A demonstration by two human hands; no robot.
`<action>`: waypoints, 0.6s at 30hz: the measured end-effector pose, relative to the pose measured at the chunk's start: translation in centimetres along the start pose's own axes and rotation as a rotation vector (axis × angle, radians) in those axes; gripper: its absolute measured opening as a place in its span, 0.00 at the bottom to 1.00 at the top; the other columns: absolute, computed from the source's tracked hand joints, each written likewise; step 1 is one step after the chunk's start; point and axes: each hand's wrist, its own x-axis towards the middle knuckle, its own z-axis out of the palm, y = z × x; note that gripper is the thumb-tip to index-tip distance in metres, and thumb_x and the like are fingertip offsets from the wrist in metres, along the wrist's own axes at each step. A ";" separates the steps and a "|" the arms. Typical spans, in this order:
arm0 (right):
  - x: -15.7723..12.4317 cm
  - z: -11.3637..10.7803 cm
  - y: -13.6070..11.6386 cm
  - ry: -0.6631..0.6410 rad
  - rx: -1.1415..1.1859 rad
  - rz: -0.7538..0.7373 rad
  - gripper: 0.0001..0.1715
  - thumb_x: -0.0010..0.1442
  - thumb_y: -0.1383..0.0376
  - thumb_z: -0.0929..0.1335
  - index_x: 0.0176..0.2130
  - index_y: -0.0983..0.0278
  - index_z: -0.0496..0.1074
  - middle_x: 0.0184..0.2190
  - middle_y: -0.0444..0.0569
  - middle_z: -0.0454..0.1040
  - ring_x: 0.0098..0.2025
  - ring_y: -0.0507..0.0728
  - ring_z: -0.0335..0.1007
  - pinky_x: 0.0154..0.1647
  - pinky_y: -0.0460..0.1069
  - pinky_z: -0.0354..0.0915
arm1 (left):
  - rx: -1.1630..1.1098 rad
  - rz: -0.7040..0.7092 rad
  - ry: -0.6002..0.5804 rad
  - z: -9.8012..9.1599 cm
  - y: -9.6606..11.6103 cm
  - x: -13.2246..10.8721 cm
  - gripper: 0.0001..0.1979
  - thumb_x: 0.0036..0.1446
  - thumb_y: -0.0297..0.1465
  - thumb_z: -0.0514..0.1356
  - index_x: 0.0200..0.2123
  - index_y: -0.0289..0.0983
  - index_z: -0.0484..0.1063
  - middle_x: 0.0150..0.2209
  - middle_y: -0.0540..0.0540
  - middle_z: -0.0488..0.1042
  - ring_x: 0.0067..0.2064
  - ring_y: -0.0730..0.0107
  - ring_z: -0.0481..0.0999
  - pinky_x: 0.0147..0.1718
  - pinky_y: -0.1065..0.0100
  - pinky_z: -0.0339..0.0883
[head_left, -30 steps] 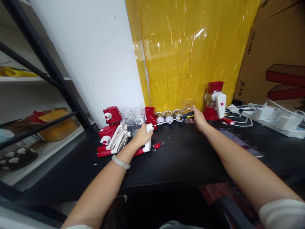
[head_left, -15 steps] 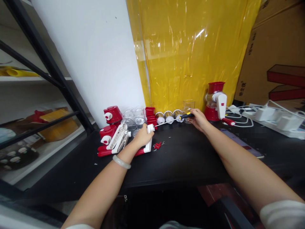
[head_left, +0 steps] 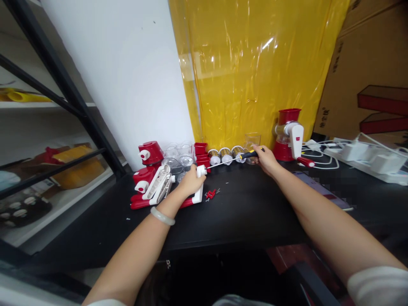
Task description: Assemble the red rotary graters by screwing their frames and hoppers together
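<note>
My left hand point(head_left: 190, 182) is closed around a white crank handle point(head_left: 199, 193) with a red grip, its white hub turned to the right. A long screwdriver point(head_left: 248, 154) with a black and yellow handle is in my right hand point(head_left: 265, 160), fingers wrapped on its handle. The thin shaft runs left and its tip meets the hub; whether it sits in a screw is too small to tell. Just below the hub, small red parts point(head_left: 211, 194) and several loose screws lie on the black table point(head_left: 248, 212). More white crank handles point(head_left: 159, 187) with red grips rest left of my left hand.
Red grater bodies point(head_left: 149, 153) and clear plastic cups point(head_left: 178, 155) stand at the back left. Metal grater drums point(head_left: 225, 155) line the wall beside red parts point(head_left: 201, 154). An assembled rotary grater point(head_left: 288, 136), a phone-like tablet point(head_left: 321, 191) and a power strip point(head_left: 372, 163) are at right.
My right hand has shifted its fingers slightly on the screwdriver handle, whose end now shows more. The left hand and the crank handle stay in place.
</note>
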 end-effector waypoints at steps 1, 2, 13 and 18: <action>-0.1 0.0 -0.1 -0.001 0.019 0.006 0.24 0.48 0.50 0.77 0.31 0.58 0.64 0.13 0.34 0.59 0.14 0.49 0.55 0.18 0.46 0.63 | 0.001 0.001 0.002 0.0 0.0 0.0 0.12 0.59 0.36 0.57 0.44 0.41 0.60 0.42 0.39 0.80 0.45 0.51 0.81 0.39 0.62 0.67; -0.2 0.1 -0.2 -0.005 0.050 0.019 0.22 0.48 0.53 0.77 0.31 0.59 0.65 0.14 0.34 0.60 0.15 0.48 0.56 0.18 0.46 0.63 | 0.004 0.000 0.002 0.0 0.1 -0.1 0.12 0.59 0.36 0.57 0.44 0.41 0.60 0.42 0.39 0.80 0.45 0.51 0.81 0.39 0.62 0.67; -0.8 0.3 -1.7 -0.064 0.226 0.116 0.18 0.49 0.57 0.74 0.33 0.58 0.63 0.22 0.37 0.69 0.20 0.51 0.67 0.21 0.46 0.65 | 0.004 0.006 -0.009 0.1 -0.1 0.0 0.13 0.59 0.37 0.57 0.44 0.41 0.60 0.42 0.40 0.80 0.45 0.51 0.81 0.39 0.62 0.66; -0.4 0.5 -0.8 0.013 0.102 0.052 0.25 0.53 0.45 0.74 0.31 0.58 0.63 0.15 0.36 0.62 0.15 0.49 0.58 0.18 0.46 0.62 | -0.018 0.006 0.002 0.1 -0.3 0.0 0.12 0.59 0.37 0.57 0.43 0.41 0.59 0.42 0.39 0.79 0.45 0.52 0.80 0.39 0.62 0.66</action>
